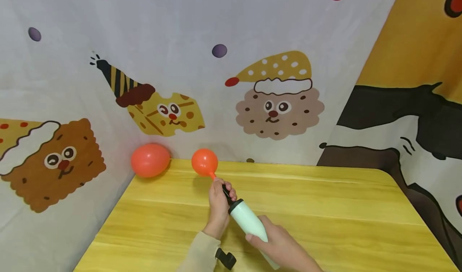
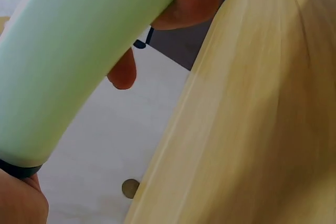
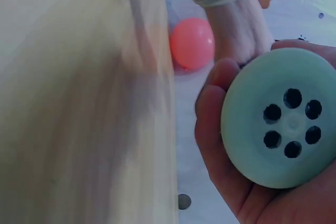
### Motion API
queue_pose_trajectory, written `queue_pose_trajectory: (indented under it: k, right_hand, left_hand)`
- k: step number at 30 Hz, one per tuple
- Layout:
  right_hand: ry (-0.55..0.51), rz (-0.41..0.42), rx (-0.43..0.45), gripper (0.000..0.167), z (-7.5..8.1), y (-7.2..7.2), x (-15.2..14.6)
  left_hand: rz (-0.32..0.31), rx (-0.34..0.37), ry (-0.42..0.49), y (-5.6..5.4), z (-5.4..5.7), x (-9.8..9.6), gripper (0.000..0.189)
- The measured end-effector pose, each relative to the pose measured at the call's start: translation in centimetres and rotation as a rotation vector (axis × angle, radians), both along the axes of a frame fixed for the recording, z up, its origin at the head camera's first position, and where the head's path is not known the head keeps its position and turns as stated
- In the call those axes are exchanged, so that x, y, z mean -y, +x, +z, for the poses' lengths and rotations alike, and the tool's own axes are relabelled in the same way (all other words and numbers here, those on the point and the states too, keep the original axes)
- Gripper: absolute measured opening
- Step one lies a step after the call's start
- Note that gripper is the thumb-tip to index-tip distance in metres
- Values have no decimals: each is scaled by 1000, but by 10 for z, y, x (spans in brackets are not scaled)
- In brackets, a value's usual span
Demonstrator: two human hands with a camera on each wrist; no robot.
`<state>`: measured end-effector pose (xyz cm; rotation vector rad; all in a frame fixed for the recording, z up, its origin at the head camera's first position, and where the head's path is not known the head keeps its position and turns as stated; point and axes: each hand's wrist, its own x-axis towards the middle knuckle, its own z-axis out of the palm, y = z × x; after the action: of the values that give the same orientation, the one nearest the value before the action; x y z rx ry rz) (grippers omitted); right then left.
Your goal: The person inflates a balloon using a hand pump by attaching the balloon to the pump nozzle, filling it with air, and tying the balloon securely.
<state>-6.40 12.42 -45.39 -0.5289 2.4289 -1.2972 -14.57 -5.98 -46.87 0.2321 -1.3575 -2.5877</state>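
A mint-green balloon pump (image 1: 249, 220) with a black nozzle end slants over the table in the head view. My left hand (image 1: 218, 204) grips the black end, with the neck of a small, round, partly inflated orange balloon (image 1: 204, 162) at its fingertips. Around the green body, nearer me, curl the fingers of my right hand (image 1: 278, 240). The right wrist view looks onto the pump's round end (image 3: 283, 121), pierced with several dark holes, inside the right palm. In the left wrist view the green barrel (image 2: 79, 61) crosses between both hands.
A larger inflated red-orange balloon (image 1: 150, 160) rests at the table's back left corner. The wooden table (image 1: 325, 208) meets a cartoon-printed cloth (image 1: 180, 31) behind and at the left. A black strap (image 1: 225, 259) is at the left sleeve.
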Motion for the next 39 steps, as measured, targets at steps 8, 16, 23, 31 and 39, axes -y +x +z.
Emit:
queue_pose_trajectory:
  k: [8,16,23,31,39]
  right_hand:
    - [-25,-24,43,59,-5,6,-1]
    - [-45,95,121,55,-9,15,-37]
    - [-87,141,261,50,-23,16,-62]
    - [14,80,210,57,-23,17,-47]
    - [62,21,98,59,-16,14,-35]
  left_hand:
    - [34,9,-2,-16,3,20,38]
    - [145,-2,60,-30,10,51,35]
    - [164,13,87,-26,6,56,35]
    - [105,33,37,-15,-4,31,32]
    - [59,51,33,-5,-11,5,31]
